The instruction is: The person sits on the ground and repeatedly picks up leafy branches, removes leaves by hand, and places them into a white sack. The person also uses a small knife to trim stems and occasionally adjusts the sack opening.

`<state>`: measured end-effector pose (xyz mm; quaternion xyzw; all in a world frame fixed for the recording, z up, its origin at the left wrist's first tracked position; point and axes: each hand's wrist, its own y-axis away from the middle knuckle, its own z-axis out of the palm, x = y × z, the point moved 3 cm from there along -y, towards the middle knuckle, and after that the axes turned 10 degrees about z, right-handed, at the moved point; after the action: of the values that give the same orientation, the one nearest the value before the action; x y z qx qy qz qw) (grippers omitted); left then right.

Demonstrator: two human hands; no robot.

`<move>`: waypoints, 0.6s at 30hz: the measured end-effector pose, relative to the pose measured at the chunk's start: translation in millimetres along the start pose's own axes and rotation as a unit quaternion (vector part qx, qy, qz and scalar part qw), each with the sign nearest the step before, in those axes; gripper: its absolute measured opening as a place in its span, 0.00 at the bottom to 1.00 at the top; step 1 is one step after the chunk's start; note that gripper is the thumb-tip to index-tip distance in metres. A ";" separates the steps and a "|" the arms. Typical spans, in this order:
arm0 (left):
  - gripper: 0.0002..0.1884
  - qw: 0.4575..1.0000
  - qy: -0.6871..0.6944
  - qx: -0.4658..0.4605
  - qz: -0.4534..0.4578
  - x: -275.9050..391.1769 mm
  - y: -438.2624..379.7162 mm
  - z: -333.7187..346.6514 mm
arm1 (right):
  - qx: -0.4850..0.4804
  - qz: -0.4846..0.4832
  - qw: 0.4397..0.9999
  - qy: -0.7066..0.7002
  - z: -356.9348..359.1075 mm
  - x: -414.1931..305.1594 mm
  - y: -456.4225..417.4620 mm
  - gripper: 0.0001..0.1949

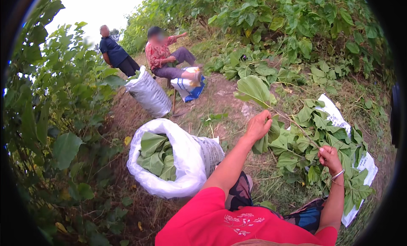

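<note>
My right hand (329,158), with a bracelet at its wrist, grips the lower end of a thin brown leafy stem (299,126). The stem slants up to the left and carries a broad green leaf (253,90) at its tip. Closer to that tip, my left hand (259,125) pinches green leaves (262,143) that hang below its fingers; the exact grip is partly hidden. Beneath my right hand lies a heap of cut leafy branches (295,153) on a white woven sack (365,169). Left of my forearm, a white sack (187,157) with a rolled rim holds picked leaves (155,155).
A second filled sack (149,93) leans further back, beside a wooden-handled tool (174,101). One person (113,52) stands there; another person (162,58) sits near a white and blue bag (189,85). Cut foliage (251,68) lies behind my hands. Tall leafy plants (60,118) border the left.
</note>
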<state>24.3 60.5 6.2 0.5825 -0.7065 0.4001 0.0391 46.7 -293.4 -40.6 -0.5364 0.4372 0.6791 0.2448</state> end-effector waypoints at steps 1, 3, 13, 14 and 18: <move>0.09 1.000 0.007 -0.006 -0.013 -1.0 -0.3 0.8 | 0.002 0.000 1.000 -0.004 -1.1 -0.1 -0.4 0.15; 0.09 0.999 0.021 -0.017 -0.038 -2.8 -1.0 2.7 | 0.006 -0.005 1.000 -0.006 -3.5 0.9 -2.1 0.15; 0.07 0.998 0.037 0.018 0.037 6.9 -2.7 6.5 | 0.027 -0.022 0.999 0.012 -14.7 2.9 2.6 0.15; 0.07 0.999 0.006 0.020 0.031 6.1 -4.7 2.9 | 0.032 -0.027 0.999 0.016 -13.4 1.7 2.4 0.15; 0.06 0.994 -0.034 0.090 -0.046 -4.1 -8.6 0.2 | 0.022 0.001 0.997 0.068 10.4 -8.3 9.8 0.16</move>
<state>33.1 63.6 8.4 0.6286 -0.6410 0.4400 -0.0196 36.1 -288.3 -29.0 -0.5749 0.4685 0.6316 0.2259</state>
